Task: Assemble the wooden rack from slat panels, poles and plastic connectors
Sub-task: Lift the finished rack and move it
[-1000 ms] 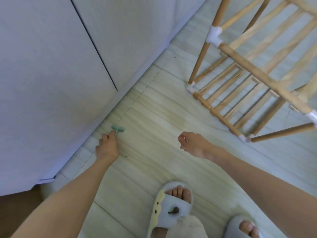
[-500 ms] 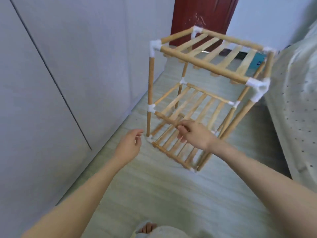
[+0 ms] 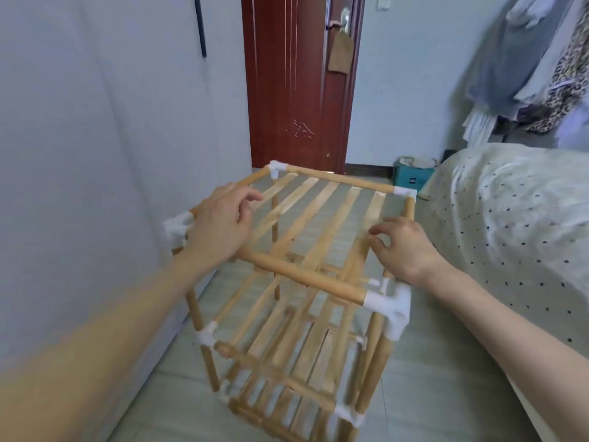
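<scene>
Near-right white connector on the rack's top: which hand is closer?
Right. The right hand hovers just above and behind that connector; the left hand is across the top tier, by the near-left corner.

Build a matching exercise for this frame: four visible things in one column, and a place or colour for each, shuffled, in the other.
Things:
1. left hand
2. right hand
3. door
4. near right top connector

Descriptions:
A. dark red, behind the rack
B. white plastic, joining the front top pole to a leg
C. over the left side of the top slat panel, fingers loosely curled
D. over the right side of the top slat panel, fingertips curled down toward the slats

Pairs: 1-C, 2-D, 3-A, 4-B
</scene>
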`<state>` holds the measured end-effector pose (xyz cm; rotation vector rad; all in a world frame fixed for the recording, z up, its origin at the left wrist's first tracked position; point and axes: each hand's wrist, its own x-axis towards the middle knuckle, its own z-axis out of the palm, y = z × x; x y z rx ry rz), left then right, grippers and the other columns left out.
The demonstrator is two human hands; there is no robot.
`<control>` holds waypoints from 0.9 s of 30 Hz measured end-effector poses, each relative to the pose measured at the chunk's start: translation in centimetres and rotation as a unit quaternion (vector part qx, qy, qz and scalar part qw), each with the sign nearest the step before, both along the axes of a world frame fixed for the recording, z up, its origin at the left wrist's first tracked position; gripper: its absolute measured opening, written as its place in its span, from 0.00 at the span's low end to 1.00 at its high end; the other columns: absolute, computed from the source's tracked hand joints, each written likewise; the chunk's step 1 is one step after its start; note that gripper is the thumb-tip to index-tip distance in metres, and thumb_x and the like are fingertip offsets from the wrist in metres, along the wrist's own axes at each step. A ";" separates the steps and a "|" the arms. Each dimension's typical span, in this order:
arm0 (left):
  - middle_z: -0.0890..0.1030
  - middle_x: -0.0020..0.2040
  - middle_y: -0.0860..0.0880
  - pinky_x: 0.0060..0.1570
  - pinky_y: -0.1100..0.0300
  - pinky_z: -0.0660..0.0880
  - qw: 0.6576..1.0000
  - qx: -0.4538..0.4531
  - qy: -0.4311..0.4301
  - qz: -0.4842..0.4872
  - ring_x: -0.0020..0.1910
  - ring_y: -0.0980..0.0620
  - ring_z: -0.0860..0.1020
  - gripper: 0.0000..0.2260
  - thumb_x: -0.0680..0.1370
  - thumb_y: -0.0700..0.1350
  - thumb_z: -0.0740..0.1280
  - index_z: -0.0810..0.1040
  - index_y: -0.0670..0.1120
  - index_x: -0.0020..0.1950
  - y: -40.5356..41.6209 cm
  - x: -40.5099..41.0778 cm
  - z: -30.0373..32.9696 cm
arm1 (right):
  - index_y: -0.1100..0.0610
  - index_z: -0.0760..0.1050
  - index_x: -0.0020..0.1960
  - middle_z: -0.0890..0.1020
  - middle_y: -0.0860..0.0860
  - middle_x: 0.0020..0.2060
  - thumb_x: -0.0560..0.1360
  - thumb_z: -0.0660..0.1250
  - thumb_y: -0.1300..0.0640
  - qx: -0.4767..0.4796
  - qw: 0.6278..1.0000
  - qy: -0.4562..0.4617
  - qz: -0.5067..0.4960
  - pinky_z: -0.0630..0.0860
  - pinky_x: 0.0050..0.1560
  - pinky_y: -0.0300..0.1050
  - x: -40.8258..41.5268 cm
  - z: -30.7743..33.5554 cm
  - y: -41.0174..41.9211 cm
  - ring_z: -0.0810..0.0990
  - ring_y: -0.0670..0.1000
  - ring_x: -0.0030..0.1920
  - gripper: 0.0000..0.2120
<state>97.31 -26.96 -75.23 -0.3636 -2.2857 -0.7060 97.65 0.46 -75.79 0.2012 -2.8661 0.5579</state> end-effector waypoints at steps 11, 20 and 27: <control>0.67 0.66 0.39 0.64 0.45 0.63 0.845 -0.056 -0.478 0.235 0.65 0.37 0.66 0.20 0.79 0.47 0.56 0.62 0.44 0.70 -0.4 -7.3 4.1 | 0.61 0.54 0.74 0.61 0.57 0.69 0.77 0.64 0.54 -0.341 0.872 -0.256 -0.242 0.74 0.57 0.50 -4.3 4.3 0.3 0.72 0.58 0.60 0.31; 0.77 0.38 0.41 0.32 0.65 0.72 0.695 0.289 -0.620 0.222 0.36 0.45 0.75 0.10 0.79 0.43 0.63 0.75 0.36 0.52 2.8 -5.6 15.7 | 0.62 0.71 0.51 0.69 0.53 0.39 0.76 0.66 0.58 -0.518 0.629 -0.436 -0.381 0.67 0.48 0.47 -4.6 10.8 5.8 0.69 0.50 0.36 0.09; 0.71 0.25 0.43 0.24 0.64 0.66 0.588 0.424 -0.642 0.250 0.23 0.48 0.70 0.13 0.80 0.42 0.62 0.69 0.41 0.35 4.3 -5.3 25.5 | 0.62 0.73 0.41 0.69 0.54 0.33 0.76 0.66 0.62 -0.526 0.628 -0.443 -0.364 0.64 0.35 0.42 -8.0 20.8 8.9 0.68 0.49 0.33 0.06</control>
